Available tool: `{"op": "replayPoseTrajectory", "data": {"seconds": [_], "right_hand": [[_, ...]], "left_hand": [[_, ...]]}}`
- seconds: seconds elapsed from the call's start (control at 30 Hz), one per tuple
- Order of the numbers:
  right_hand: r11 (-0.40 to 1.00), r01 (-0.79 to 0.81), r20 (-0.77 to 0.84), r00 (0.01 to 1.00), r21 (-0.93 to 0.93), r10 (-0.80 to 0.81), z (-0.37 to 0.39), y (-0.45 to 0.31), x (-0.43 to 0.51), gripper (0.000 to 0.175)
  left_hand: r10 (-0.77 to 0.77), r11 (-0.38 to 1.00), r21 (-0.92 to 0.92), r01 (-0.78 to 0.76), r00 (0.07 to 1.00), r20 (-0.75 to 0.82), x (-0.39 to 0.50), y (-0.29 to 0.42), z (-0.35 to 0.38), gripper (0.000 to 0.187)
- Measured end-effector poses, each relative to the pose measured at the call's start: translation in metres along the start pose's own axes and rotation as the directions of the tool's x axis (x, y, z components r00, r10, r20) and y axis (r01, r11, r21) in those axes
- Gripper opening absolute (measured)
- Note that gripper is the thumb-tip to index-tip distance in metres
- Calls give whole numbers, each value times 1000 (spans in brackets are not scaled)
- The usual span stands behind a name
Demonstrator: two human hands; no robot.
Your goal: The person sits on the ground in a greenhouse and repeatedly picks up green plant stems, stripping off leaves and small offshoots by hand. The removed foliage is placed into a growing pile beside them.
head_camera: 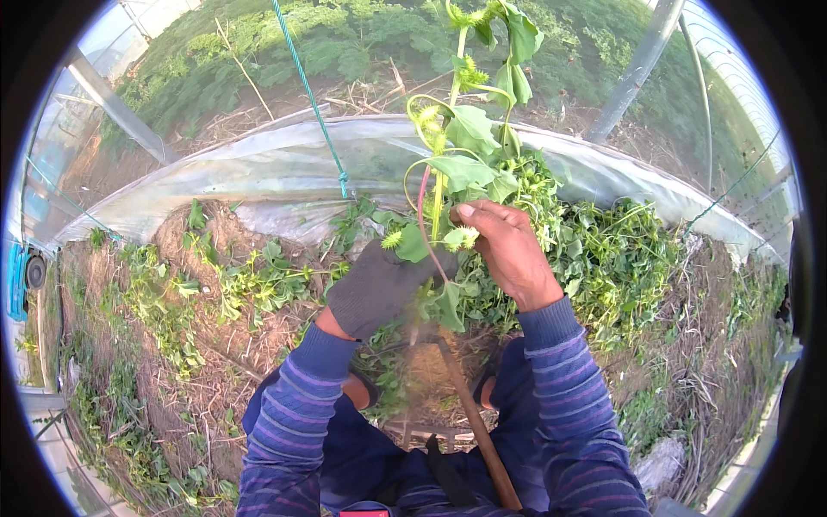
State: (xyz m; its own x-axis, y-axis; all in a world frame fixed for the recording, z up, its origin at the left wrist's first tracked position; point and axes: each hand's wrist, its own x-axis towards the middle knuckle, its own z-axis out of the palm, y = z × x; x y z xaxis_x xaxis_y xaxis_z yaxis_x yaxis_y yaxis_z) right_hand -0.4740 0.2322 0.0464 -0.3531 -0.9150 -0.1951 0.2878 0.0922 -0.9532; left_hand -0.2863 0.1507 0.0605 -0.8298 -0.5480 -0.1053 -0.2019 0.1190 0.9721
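Note:
A cut-looking plant stalk [438,200] with drooping green leaves and spiny green seed pods [475,74] rises upright before me. My left hand [387,287], in a dark grey knit glove, is closed around its lower part. A reddish leaf stem [422,200] curves over the glove, and a wilted leaf [450,307] hangs below. My bare right hand [507,249] is beside the stalk, thumb and fingers drawn together. At its fingers sits a pale spiny pod [461,238], which the hand seems to grip; the fingertips are partly hidden.
A wooden-handled tool [475,413] with a dark metal head leans between my legs. Heaped vines [607,271] lie right, with more plants [258,284] left. Ahead are plastic sheeting [258,161], a teal rope [313,97] and metal posts [636,71]. A blue vehicle [22,278] stands far left.

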Motion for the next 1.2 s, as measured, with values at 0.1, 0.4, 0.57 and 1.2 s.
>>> {"op": "replayPoseTrajectory", "data": {"seconds": [0.1, 0.4, 0.57, 1.2], "right_hand": [[998, -46, -12, 999, 50, 47, 3, 5, 2, 29], [921, -74, 86, 995, 382, 44, 12, 6, -1, 28], [963, 47, -48, 998, 267, -35, 13, 7, 1, 28], [963, 265, -240, 939, 44, -248, 10, 10, -7, 17]], "left_hand": [[-116, 987, -109, 122, 991, 64, -2, 11, 1, 32], [-10, 998, -62, 13, 999, 50, 3, -1, -2, 30], [-163, 985, -72, 158, 985, -62, 8, -12, 8, 29], [-209, 952, 208, 226, 973, -101, 16, -37, 27, 34]]}}
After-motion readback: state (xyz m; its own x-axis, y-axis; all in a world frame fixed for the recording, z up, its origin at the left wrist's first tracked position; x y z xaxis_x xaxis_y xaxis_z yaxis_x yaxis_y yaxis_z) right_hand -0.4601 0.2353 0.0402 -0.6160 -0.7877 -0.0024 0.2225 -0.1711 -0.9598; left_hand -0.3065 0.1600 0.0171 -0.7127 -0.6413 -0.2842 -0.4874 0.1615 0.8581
